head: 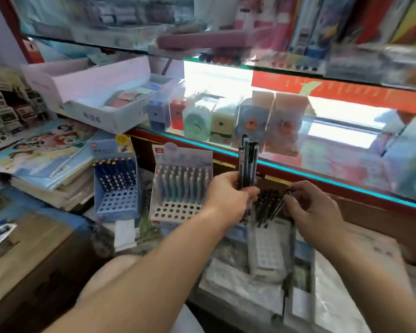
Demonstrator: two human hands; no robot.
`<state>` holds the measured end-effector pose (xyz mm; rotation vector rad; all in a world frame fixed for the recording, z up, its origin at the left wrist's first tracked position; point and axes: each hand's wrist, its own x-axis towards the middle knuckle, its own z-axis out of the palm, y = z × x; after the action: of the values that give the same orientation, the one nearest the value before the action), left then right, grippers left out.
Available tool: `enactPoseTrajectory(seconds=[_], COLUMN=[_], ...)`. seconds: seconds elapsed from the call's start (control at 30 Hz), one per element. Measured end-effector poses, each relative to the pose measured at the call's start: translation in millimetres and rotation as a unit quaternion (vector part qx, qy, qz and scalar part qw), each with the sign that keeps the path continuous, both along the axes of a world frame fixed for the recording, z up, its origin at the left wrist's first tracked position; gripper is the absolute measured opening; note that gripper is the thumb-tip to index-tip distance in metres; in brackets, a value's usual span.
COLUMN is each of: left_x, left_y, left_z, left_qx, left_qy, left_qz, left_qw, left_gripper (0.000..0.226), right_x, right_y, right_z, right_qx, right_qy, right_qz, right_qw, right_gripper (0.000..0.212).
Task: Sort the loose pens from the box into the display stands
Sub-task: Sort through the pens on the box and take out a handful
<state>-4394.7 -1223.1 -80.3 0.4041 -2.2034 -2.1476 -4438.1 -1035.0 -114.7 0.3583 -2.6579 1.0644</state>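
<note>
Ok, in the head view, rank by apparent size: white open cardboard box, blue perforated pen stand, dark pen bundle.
1. white open cardboard box
2. blue perforated pen stand
3. dark pen bundle

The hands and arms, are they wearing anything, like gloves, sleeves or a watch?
No. The bare left hand and bare right hand wear no gloves, and no ring shows on the fingers, though the picture is a bit blurry. The left forearm and right forearm are uncovered as far as the frame shows: no sleeves, no watch, no bracelet.
</note>
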Motion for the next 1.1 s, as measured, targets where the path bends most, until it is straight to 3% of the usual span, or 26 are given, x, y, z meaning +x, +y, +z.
enactPoseTrajectory(seconds=[0.37, 0.67, 0.83, 1.0, 1.1], left_x=[22.5, 21.7, 21.3, 21.3, 21.0], left_y=[14.2, 17.5, 17.2, 19.6, 20.4], left_z=[-31.0, -37.0, -38.6, -40.8, -41.0], left_qx=[0.058, 0.029, 0.023, 0.004, -0.008], left_qy=[-0.006, -0.007, -0.005, -0.019, -0.025], left_qz=[0.052, 0.044, 0.038, 0.027, 0.02], left_qw=[0.997, 0.999, 0.999, 0.999, 0.999], left_gripper=[0.017, 0.014, 0.016, 0.016, 0.014], right_x=[-20.1, -21.3, -19.3, -22.5, -24.4], right_y=[2.5, -3.6, -8.6, -10.5, -8.7], right_z=[-28.7, -27.1, -30.4, -35.6, -34.6], right_qx=[0.003, 0.026, 0.046, 0.113, 0.118], right_qy=[-0.053, -0.089, -0.062, -0.023, -0.028], right_qz=[-0.002, 0.019, 0.002, 0.029, 0.023], right_qw=[0.999, 0.996, 0.997, 0.993, 0.992], right_gripper=[0.018, 0.023, 0.033, 0.012, 0.015])
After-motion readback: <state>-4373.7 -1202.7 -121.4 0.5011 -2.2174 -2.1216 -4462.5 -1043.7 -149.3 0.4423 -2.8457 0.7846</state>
